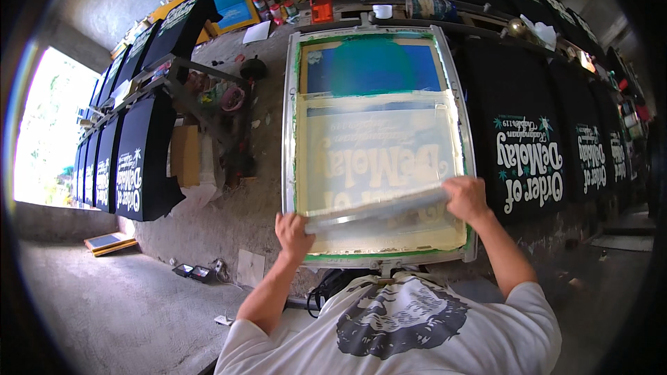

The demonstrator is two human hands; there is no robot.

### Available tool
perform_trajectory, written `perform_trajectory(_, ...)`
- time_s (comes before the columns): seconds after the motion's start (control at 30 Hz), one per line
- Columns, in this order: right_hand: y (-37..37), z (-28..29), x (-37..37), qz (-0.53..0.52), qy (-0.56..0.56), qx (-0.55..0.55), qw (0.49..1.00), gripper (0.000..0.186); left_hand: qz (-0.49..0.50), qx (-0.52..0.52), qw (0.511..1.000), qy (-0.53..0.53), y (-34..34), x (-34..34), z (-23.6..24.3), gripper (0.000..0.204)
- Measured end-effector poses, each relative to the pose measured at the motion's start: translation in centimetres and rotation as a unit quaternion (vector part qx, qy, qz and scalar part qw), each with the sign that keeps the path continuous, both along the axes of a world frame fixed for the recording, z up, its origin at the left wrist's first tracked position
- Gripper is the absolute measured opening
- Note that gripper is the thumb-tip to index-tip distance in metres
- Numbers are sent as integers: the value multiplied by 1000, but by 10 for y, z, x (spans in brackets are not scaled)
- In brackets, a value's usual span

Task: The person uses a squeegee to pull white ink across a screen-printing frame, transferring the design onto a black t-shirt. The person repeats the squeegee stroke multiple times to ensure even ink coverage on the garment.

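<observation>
A long squeegee [379, 211] lies tilted across the near part of a screen printing frame [289, 132], its right end farther from me than its left. My left hand [294, 237] is closed round the left end, and my right hand [466, 199] grips the right end. Pale ink coats the mesh [375, 128], with white lettering showing through it. Blue emulsion with a green patch [372, 62] covers the far end of the mesh. Green tape [347, 257] runs along the frame's inner edge. The squeegee looks slightly blurred.
Black printed shirts [521, 132] hang on boards at the right, with more black shirts [139, 160] at the left. Behind the frame, a rail carries a red container [321, 8], a white cup [382, 11] and a can [431, 8]. Floodlights [192, 272] lie on the floor at left.
</observation>
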State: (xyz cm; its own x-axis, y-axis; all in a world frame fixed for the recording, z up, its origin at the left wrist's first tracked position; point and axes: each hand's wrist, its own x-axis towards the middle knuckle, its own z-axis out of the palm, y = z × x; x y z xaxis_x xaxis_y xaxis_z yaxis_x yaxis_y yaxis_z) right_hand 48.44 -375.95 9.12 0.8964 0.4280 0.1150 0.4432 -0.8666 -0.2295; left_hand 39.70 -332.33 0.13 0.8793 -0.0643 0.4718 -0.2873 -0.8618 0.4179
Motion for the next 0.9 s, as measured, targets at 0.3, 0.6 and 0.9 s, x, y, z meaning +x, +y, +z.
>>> perform_trajectory(0.3, -30, -41, 199, -76, -96, -7, 992, 29, 6, 13, 998, -55, -28, 266, -12, 22)
perform_trajectory(0.6, -22, -26, 183, -163, 13, -119, 979, 22, 45, 24, 999, 14, -38, 275, -22, 20)
perform_trajectory(0.9, -28, -33, -46, -175, 15, -28, 984, 23, -12, 1, 1000, 24, -35, 55, -16, 28)
